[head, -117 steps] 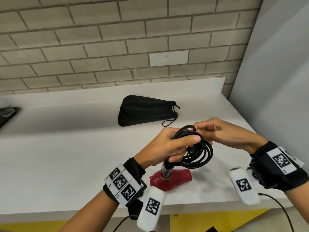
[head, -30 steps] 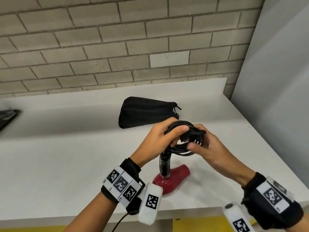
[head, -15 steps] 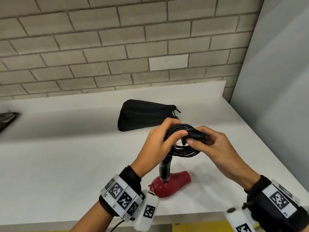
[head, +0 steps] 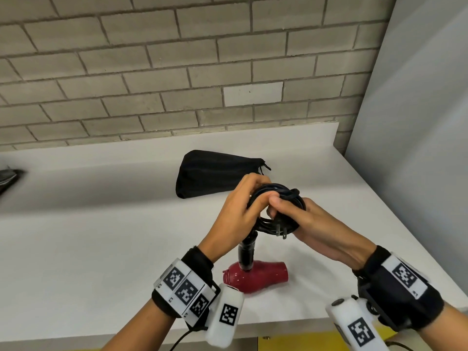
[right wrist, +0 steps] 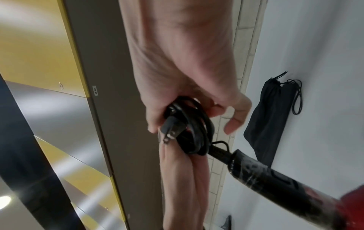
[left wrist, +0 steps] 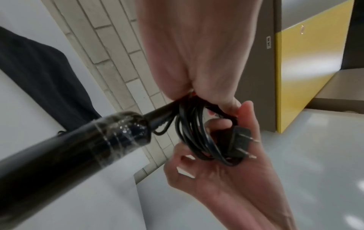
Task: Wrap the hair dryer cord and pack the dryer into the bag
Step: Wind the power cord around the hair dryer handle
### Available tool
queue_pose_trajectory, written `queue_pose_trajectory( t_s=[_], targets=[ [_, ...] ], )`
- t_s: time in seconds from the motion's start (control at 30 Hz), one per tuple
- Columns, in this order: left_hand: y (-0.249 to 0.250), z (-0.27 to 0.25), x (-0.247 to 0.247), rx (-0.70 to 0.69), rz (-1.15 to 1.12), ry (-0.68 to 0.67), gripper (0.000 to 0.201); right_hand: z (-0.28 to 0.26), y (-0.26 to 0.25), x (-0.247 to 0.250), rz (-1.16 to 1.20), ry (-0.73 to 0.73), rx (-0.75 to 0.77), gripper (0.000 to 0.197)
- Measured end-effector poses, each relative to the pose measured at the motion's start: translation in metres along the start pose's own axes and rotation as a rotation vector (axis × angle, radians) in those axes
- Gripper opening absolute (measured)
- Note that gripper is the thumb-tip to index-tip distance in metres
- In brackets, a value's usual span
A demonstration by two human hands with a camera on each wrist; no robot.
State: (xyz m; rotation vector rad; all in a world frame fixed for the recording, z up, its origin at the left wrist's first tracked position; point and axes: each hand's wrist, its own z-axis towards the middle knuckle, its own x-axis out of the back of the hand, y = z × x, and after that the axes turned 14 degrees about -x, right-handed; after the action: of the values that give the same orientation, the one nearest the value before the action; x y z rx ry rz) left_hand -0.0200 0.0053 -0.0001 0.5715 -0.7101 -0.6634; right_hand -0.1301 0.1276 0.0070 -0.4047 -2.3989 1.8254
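The hair dryer's red body [head: 255, 276] is low over the white counter [head: 101, 249], with its black handle [head: 247, 252] pointing up. My left hand [head: 243, 206] grips the coiled black cord [head: 278, 196] at the top of the handle. My right hand [head: 291, 216] holds the coil's other side, with the plug [head: 281, 230] under it, prongs pointing down. The left wrist view shows the coil [left wrist: 193, 137] and plug [left wrist: 239, 140] lying in the right hand's curled fingers. The black drawstring bag [head: 215, 173] lies flat behind the hands.
A brick wall [head: 177, 72] backs the counter and a grey panel [head: 417, 122] closes its right side. A dark object [head: 7, 176] lies at the far left edge. Yellow cabinet fronts [head: 291, 342] sit below the front edge.
The loose cord end has been tucked round the coil, and the right hand has closed over it. The plug's prongs now show below the coil. The dryer has stayed in place.
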Motion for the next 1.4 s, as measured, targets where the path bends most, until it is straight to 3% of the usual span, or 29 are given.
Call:
queue_pose_trajectory(
  t_s=[0.2,0.3,0.47,0.57,0.73,0.87,0.97,1.1,1.3,1.4],
  targets=[
    [-0.002,-0.001,0.002,-0.004,0.012,0.012,0.016,0.006,0.006,-0.002,0.144,0.013,-0.077,0.04],
    [-0.004,0.001,0.004,0.016,0.028,0.057,0.016,0.003,0.013,0.0,0.248,0.012,-0.077,0.06],
    [-0.004,0.002,0.006,0.017,-0.051,0.059,0.016,0.0,0.023,0.003,0.386,-0.189,-0.024,0.065],
    [-0.003,0.001,0.003,0.005,-0.044,0.003,0.018,-0.003,0.027,0.009,0.446,-0.282,-0.07,0.067],
    [-0.001,0.004,-0.003,0.01,-0.057,-0.027,0.015,0.007,0.02,0.012,0.274,-0.059,-0.102,0.059],
    [0.001,0.003,-0.003,0.06,-0.159,-0.025,0.012,0.007,0.021,0.006,0.29,-0.167,-0.147,0.045],
    [0.002,0.003,0.0,0.082,-0.18,-0.056,0.011,0.008,0.025,0.002,0.344,-0.205,-0.193,0.045],
    [0.001,0.0,-0.002,0.09,-0.151,-0.066,0.016,0.008,0.028,-0.008,0.359,-0.073,-0.099,0.032],
    [0.003,-0.011,-0.01,0.158,-0.22,0.078,0.054,0.008,0.026,0.006,0.295,-0.004,-0.036,0.022],
    [0.011,-0.03,-0.002,0.263,-0.215,0.106,0.038,0.016,0.023,0.029,0.205,0.052,0.024,0.026]
  ],
)
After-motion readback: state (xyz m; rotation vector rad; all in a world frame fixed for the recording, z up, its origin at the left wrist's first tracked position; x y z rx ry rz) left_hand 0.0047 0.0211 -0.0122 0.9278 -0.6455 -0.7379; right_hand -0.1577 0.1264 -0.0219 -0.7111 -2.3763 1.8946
